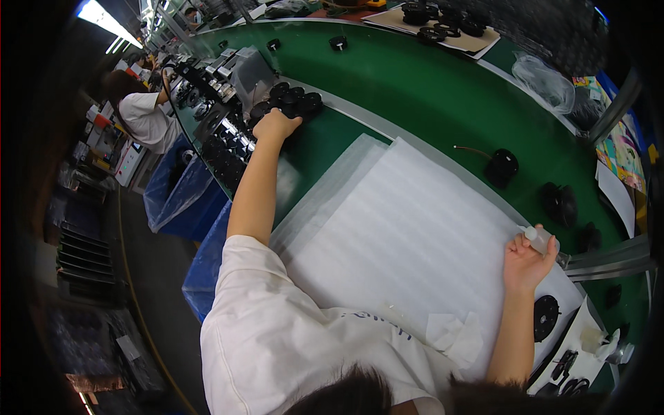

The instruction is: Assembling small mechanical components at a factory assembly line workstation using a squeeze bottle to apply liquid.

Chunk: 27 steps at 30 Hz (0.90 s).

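My left hand [275, 124] is stretched far out to a cluster of round black plastic parts [296, 97] on the green bench. Its thumb sticks out to the right; the other fingers are mostly hidden, so I cannot see whether they grip a part. At the right, my right hand [527, 263] is closed around a small translucent bottle [539, 240] with a whitish cap. That hand is over the right edge of a white foam sheet [415, 221] lying in front of me. Near my right forearm lies a flat black disc [546, 318].
A green conveyor belt [408, 76] runs behind the sheet, carrying black parts, one with a wire [501, 166]. Metal fixtures [232, 135] stand left of my left hand. Crumpled white tissue [460, 335] lies on the sheet. Blue lined bins [176, 187] and another person [149, 114] are at the left.
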Tool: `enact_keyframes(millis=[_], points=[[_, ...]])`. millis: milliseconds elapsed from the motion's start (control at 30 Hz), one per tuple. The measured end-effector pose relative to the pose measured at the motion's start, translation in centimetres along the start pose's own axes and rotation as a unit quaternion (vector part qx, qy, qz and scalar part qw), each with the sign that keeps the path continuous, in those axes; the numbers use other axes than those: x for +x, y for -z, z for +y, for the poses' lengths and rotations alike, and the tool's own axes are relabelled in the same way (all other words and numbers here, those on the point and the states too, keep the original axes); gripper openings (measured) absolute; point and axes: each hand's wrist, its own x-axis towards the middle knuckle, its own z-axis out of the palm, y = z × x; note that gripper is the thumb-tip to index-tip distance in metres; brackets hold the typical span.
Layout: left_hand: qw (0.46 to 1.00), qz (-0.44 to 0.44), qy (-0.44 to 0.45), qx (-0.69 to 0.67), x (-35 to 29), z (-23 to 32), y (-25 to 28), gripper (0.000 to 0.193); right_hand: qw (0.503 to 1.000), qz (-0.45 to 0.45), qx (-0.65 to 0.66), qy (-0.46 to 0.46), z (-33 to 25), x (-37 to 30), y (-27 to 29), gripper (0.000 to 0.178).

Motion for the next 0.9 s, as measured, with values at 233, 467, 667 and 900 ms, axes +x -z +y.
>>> enact_keyframes(millis=[233, 467, 667, 900], points=[[0.999, -0.014, -0.015, 0.043, 0.0, 0.3, 0.9, 0.059, 1.0, -0.019, -0.003, 0.001, 0.2, 0.2, -0.2, 0.034], [0.994, 0.003, -0.045, 0.098, -1.2, 2.0, 2.1, 0.054, 1.0, -0.013, 0.001, -0.002, 0.1, 0.1, 0.0, 0.034], [0.991, -0.042, -0.043, 0.124, -0.4, 1.3, 1.1, 0.054, 1.0, -0.011, -0.002, -0.002, 0.1, 0.2, 0.2, 0.034], [0.994, -0.047, -0.033, 0.093, 0.0, 1.1, 1.1, 0.053, 1.0, 0.006, 0.006, 0.0, 0.2, -0.1, -0.3, 0.032]])
